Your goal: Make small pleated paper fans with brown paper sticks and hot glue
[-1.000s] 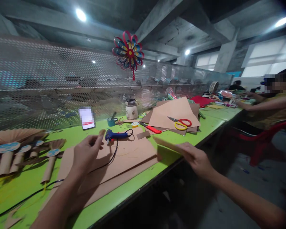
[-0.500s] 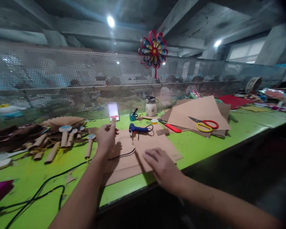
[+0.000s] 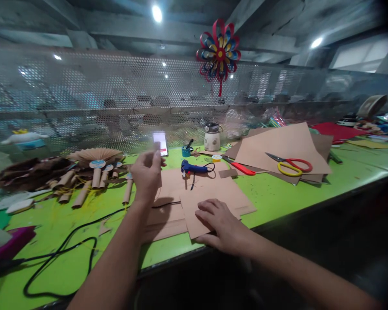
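Note:
My right hand point(image 3: 221, 224) lies over the near part of a brown paper sheet point(image 3: 192, 211). Its fingers are spread on the sheet and the thumb is at the front edge. More brown paper point(image 3: 168, 227) lies beneath. Raised in front of an upright phone point(image 3: 161, 144) with a lit screen, my left hand point(image 3: 146, 174) has loosely bent fingers, slightly blurred. Nothing shows in it, and whether it touches the phone cannot be told. Between the hands and farther back, a blue glue gun point(image 3: 195, 168) rests on the paper, with a black cord point(image 3: 93, 221) running left.
Paper fans with rolled handles point(image 3: 97, 176) lie at left. Red-handled shears point(image 3: 242, 168), yellow-and-red scissors point(image 3: 289, 165) and large brown sheets point(image 3: 278, 144) lie at right. A flask point(image 3: 212, 137) and a teal tape roll point(image 3: 186, 150) stand behind. A perforated metal screen point(image 3: 132, 90) borders the green table point(image 3: 352, 165).
The view has shifted, so the table's things sit farther right and slightly higher. My right thumb shows more plainly at the sheet's front edge. My left hand stays before the phone.

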Demonstrator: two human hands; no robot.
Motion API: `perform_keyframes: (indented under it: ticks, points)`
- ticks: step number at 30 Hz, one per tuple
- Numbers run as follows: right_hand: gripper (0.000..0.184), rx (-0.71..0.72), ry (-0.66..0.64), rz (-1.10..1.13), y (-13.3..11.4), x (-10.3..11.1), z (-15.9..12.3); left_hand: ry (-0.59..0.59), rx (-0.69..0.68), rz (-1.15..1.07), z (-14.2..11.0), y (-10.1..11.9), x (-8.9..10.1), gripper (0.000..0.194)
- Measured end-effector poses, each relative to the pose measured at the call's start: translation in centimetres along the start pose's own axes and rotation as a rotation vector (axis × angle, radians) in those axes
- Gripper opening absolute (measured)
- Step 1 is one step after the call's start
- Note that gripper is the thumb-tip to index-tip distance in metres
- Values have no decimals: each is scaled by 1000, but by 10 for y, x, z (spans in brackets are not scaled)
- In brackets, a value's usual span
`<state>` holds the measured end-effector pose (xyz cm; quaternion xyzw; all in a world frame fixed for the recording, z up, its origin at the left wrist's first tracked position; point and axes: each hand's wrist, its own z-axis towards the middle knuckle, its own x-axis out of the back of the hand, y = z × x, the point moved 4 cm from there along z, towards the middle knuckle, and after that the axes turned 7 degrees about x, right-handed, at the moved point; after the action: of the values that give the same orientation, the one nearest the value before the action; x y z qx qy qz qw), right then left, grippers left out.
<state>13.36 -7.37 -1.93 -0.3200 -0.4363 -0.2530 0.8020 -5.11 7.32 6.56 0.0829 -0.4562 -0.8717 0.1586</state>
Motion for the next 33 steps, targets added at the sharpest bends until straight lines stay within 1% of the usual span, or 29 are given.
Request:
perform_keyframes:
  ticks: [1, 4, 6, 8, 10, 12, 14, 16, 17, 18, 20, 21, 22, 24, 26, 27, 28, 29, 30, 31, 32, 33]
  points:
    - [48, 11, 16, 52, 3, 2, -2, -91, 2, 13, -4, 0, -6, 23]
    - [44, 16, 47, 160, 12, 8, -9, -417, 5, 92, -19, -4, -25, 25]
    - [41, 31, 46, 186, 16, 13, -13, -564, -8, 137, -29, -7, -33, 27]
    - [35, 72, 50, 216, 16, 18, -16, -647, -19, 166, -35, -8, -38, 28]
    - [27, 106, 87, 245, 16, 26, -17, -691, -26, 181, -37, -6, -39, 29]
    - [22, 113, 164, 251, 20, 36, -16, -724, -42, 197, -38, -2, -39, 30]
    - [21, 87, 285, 227, 31, 51, -13, -747, -65, 212, -40, 3, -38, 29]
    - [18, 15, 438, 200, 50, 67, -8, -737, -76, 203, -41, 8, -38, 29]
    - [15, -48, 497, 203, 63, 73, -6, -712, -74, 185, -40, 9, -37, 29]
    - [15, -134, 524, 225, 76, 78, -4, -676, -67, 164, -38, 10, -35, 29]
    - [20, -323, 565, 293, 103, 84, -3, -568, -53, 132, -31, 10, -30, 27]
    - [24, -375, 568, 306, 112, 86, -4, -503, -44, 128, -27, 9, -27, 26]
    - [27, -407, 567, 315, 118, 87, -6, -439, -38, 133, -22, 8, -23, 25]
    - [30, -423, 535, 318, 122, 86, -12, -345, -10, 165, -12, 4, -16, 24]
    - [26, -382, 450, 303, 113, 81, -20, -302, 12, 207, -5, 1, -11, 26]
    - [24, -329, 381, 275, 104, 78, -25, -294, 17, 225, -3, -1, -10, 26]
    - [25, -231, 269, 219, 93, 73, -29, -293, 22, 240, -2, -2, -10, 26]
    - [29, -121, 146, 142, 80, 68, -34, -294, 26, 252, -2, -3, -10, 26]
    - [36, -42, 30, 74, 68, 62, -41, -297, 33, 261, -2, -5, -10, 26]
    - [45, -7, -56, 17, 59, 58, -48, -301, 39, 266, -3, -6, -11, 26]
    - [51, -3, -96, -32, 53, 55, -54, -306, 45, 267, -4, -6, -13, 26]
    - [53, -7, -117, -70, 47, 53, -60, -312, 50, 268, -5, -7, -14, 25]
